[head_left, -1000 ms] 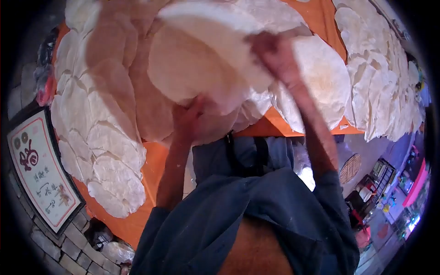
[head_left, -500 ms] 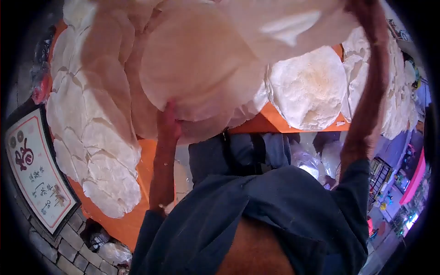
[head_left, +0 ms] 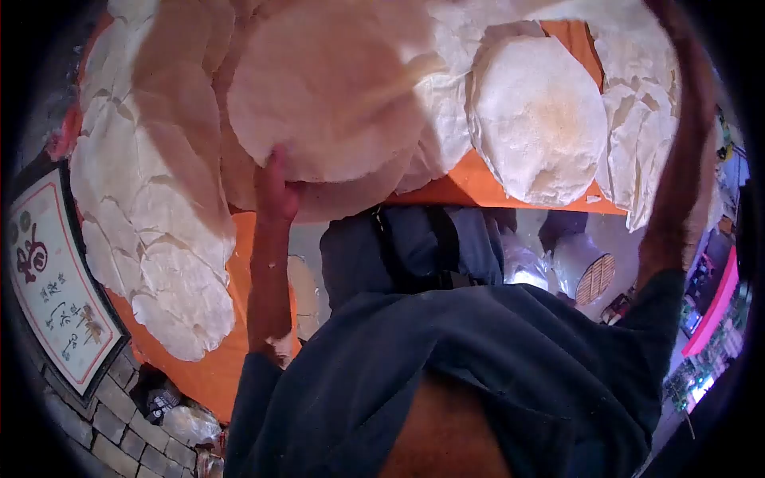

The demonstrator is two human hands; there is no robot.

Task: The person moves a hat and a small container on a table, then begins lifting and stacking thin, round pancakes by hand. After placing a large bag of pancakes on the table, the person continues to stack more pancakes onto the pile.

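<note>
My left hand (head_left: 279, 191) is at the near edge of a large, thin round flatbread (head_left: 335, 95). Its thumb lies on top of the sheet, while the other fingers are hidden beneath. More thin sheets lie under this one, their edges poking out below it. My right forearm (head_left: 685, 159) stretches up along the right side, and its hand is beyond the top edge of the view. A paler round flatbread stack (head_left: 542, 119), browned in patches, rests on the orange table covering between my arms.
Overlapping flatbreads (head_left: 159, 207) cover the table's left side, and more flatbreads (head_left: 637, 143) hang at the right. Orange cloth (head_left: 478, 179) shows at the front edge. A framed sign (head_left: 68, 287) leans at the left. Clear plastic bags (head_left: 526, 263) sit below the table.
The sheet that was raised at the upper right has come down or away, uncovering more of the pale round stack. My right arm has swung outward to the right. My left hand keeps its hold.
</note>
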